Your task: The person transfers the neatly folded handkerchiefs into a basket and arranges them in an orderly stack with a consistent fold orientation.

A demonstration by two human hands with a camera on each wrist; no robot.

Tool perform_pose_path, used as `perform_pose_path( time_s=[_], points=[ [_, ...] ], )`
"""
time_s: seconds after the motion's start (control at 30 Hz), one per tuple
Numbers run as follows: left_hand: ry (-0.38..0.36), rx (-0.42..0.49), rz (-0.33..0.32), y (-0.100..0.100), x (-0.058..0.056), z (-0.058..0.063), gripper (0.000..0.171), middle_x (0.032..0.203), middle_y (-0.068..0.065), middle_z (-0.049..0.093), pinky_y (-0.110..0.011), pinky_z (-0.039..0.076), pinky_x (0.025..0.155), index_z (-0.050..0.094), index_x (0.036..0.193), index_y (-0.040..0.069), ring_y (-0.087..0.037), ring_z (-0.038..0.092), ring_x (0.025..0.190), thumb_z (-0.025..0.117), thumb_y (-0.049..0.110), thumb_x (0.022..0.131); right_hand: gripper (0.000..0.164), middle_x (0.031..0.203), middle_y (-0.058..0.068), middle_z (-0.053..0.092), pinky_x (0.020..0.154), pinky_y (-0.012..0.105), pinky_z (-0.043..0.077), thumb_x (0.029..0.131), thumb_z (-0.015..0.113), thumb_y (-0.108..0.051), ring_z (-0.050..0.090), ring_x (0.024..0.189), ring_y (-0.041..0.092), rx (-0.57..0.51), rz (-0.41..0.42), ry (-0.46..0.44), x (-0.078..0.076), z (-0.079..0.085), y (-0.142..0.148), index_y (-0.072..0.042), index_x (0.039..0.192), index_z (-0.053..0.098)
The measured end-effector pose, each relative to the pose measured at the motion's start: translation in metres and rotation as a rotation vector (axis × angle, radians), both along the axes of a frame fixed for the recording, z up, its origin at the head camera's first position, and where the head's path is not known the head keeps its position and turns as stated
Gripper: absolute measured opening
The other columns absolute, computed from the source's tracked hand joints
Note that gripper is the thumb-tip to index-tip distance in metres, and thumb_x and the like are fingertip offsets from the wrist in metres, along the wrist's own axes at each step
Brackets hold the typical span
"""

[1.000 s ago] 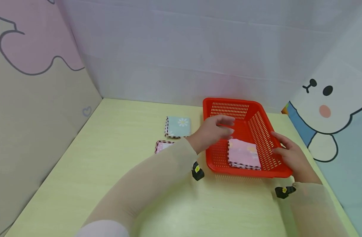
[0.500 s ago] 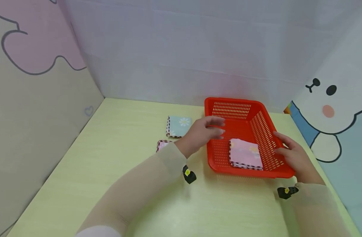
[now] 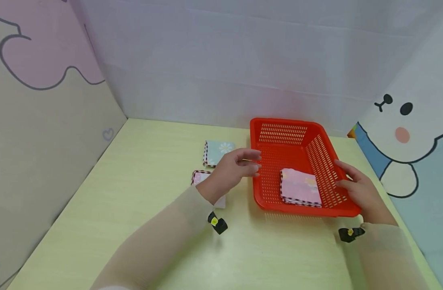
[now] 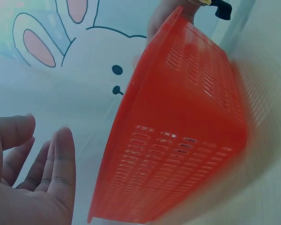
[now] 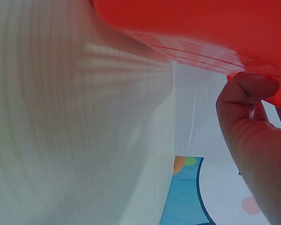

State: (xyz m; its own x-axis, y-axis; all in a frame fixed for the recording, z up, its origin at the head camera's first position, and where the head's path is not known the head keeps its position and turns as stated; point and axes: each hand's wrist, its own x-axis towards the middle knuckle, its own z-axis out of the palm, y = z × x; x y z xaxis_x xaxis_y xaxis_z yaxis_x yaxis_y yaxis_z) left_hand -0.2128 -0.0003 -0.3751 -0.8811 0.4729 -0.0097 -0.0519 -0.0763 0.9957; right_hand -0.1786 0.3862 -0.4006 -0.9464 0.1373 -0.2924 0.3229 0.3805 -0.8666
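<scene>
A red plastic basket [image 3: 279,153] with slotted walls stands at the back right of the table. My right hand [image 3: 362,195] grips its right rim; in the right wrist view the thumb [image 5: 257,86] lies against the outer wall. Inside the basket, near its front, is a folded pink handkerchief [image 3: 300,187] with a checked edge. My left hand [image 3: 231,171] holds nothing, its fingers loosely bent beside the basket's left rim. Beyond it lies a folded mint handkerchief [image 3: 215,153] with a white daisy. Another pale pink handkerchief [image 3: 200,176] is partly covered by the left hand and sleeve.
The pale table [image 3: 141,169] meets a white cloth wall [image 3: 206,60] close behind the basket. Printed side panels, one with a rabbit [image 3: 399,133], bound it on the left and right. A black wrist camera [image 3: 217,222] hangs below the left sleeve.
My left hand has drawn back from over the basket, leftward and toward me, uncovering more of the basket's inside. The right hand keeps its hold on the rim.
</scene>
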Motion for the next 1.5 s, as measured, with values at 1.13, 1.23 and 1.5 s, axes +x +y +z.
perform_pose_path(
  time_s=[1.13, 1.23, 1.5],
  points=[
    [-0.02, -0.084, 0.234, -0.126, 0.013, -0.044, 0.042, 0.144, -0.022, 0.054, -0.045, 0.053, 0.101, 0.058, 0.142, 0.007, -0.043, 0.058, 0.126, 0.065, 0.004, 0.101, 0.068, 0.165, 0.026, 0.018, 0.082, 0.038, 0.061, 0.107, 0.048, -0.015, 0.046, 0.126, 0.036, -0.017, 0.027, 0.014, -0.001, 0.002, 0.0, -0.03, 0.166, 0.017],
    [-0.043, -0.093, 0.255, -0.134, 0.014, -0.048, 0.043, 0.145, -0.023, 0.053, -0.045, 0.052, 0.102, 0.057, 0.142, 0.006, -0.042, 0.059, 0.125, 0.065, 0.003, 0.1, 0.068, 0.165, 0.025, 0.017, 0.083, 0.037, 0.061, 0.107, 0.047, -0.015, 0.044, 0.127, 0.037, -0.019, 0.028, 0.008, -0.001, 0.001, 0.0, -0.031, 0.166, 0.017],
    [-0.067, -0.194, 0.319, -0.15, 0.015, -0.057, 0.049, 0.145, -0.017, 0.055, -0.044, 0.052, 0.102, 0.054, 0.146, 0.006, -0.034, 0.061, 0.125, 0.068, 0.004, 0.099, 0.068, 0.166, 0.025, 0.017, 0.083, 0.036, 0.061, 0.107, 0.047, -0.013, 0.044, 0.126, 0.036, -0.016, 0.025, 0.015, -0.001, 0.002, -0.002, -0.03, 0.166, 0.017]
  ],
)
